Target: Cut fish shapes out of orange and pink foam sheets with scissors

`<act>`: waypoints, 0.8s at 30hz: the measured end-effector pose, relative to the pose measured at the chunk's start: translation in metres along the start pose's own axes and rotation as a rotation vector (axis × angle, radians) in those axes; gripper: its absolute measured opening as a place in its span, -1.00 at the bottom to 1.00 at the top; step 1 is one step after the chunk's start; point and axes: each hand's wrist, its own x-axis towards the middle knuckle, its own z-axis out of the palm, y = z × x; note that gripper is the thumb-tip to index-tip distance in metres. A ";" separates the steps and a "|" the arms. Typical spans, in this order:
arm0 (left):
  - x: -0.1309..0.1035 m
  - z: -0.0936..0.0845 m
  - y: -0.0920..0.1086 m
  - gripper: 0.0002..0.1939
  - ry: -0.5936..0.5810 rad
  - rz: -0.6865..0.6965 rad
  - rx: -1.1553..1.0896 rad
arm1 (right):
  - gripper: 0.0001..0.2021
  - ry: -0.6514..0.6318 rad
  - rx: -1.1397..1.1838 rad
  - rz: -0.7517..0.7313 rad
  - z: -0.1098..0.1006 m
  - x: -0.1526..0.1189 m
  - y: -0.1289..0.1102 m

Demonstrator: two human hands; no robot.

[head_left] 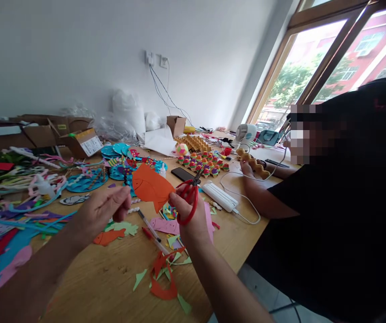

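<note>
My right hand (193, 215) pinches an orange paper fish (154, 186) near its tail. Red-handled scissors (188, 220) hang in the same hand, blades pointing up and away. Pencil-like lines mark the fish's head and body. Just left of the fish is my left hand (107, 204), its fingers curled in and no object showing between them. On the table below lie a smaller orange fish (108, 236), a green paper cutout (127, 228), a pink paper strip (164, 225), two pens (149, 224) and orange paper offcuts (164, 289) with green scraps.
Blue decorated discs (87, 180), pipe cleaners and coloured sheets crowd the left. Behind are painted egg cartons (203, 162), a phone (184, 175), a white power strip (221, 196) with its cable, and a fan (246, 133). At right, a person in black (341, 215) holds an egg-carton strip (253, 165).
</note>
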 end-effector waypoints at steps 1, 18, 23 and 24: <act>0.002 0.004 -0.004 -0.53 -0.065 -0.054 -0.065 | -0.80 0.021 0.020 -0.011 0.003 0.000 0.000; 0.007 0.025 -0.012 -0.76 -0.040 -0.217 -0.347 | -0.75 -0.145 -0.248 0.015 0.007 -0.021 0.012; 0.008 0.018 -0.014 -0.77 -0.064 -0.199 -0.317 | -0.60 -0.416 -0.399 0.113 -0.008 -0.042 -0.005; 0.007 0.018 -0.014 -0.78 -0.064 -0.193 -0.321 | -0.59 -0.459 -0.421 0.166 -0.010 -0.046 -0.006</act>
